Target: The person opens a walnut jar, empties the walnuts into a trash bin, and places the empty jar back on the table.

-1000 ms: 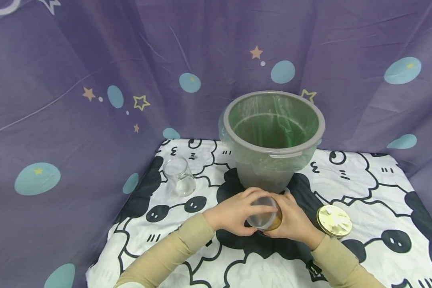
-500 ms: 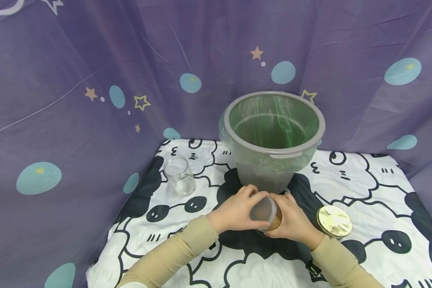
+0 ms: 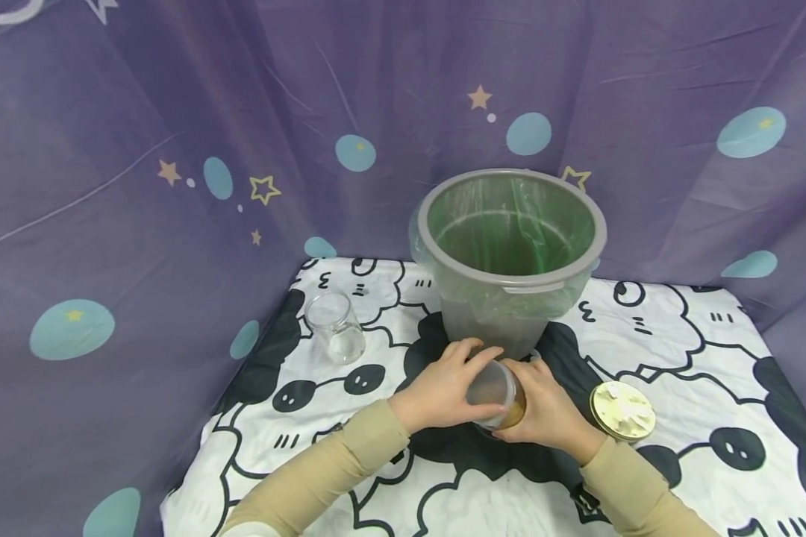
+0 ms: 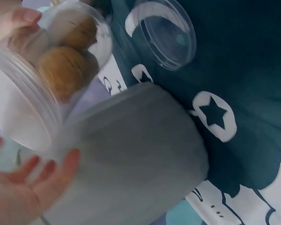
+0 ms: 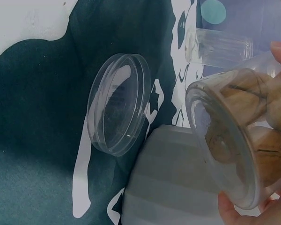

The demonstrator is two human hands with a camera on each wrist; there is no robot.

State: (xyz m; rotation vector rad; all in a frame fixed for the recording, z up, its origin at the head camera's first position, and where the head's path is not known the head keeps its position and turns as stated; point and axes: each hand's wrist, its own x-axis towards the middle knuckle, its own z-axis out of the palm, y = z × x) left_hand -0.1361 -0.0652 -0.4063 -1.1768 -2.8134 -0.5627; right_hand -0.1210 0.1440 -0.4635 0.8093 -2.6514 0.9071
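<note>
My right hand point(image 3: 551, 406) grips a clear plastic jar point(image 5: 196, 101) tipped on its side. Several brown walnuts point(image 4: 63, 70) sit toward its base. My left hand point(image 3: 436, 391) is at the jar's pale, round end, with thumb and fingers spread around it. In the left wrist view those fingers point(image 4: 56, 180) stand apart from the end. That end looks translucent white; whether a cover closes it I cannot tell. A clear round lid point(image 5: 119, 105) lies on the dark part of the cloth beneath the jar, mostly hidden in the head view.
A grey bin point(image 3: 493, 328) with a green liner stands just beyond my hands. An uncapped clear jar point(image 3: 334, 328) is at the left of the patterned cloth point(image 3: 483, 500). To the right lies a round gold lid point(image 3: 623, 412). Purple curtain point(image 3: 403, 89) hangs behind.
My left hand's fingers, which lay across the jar's pale end, have spread apart and drawn back slightly up and left. My right hand holds the jar in nearly the same place.
</note>
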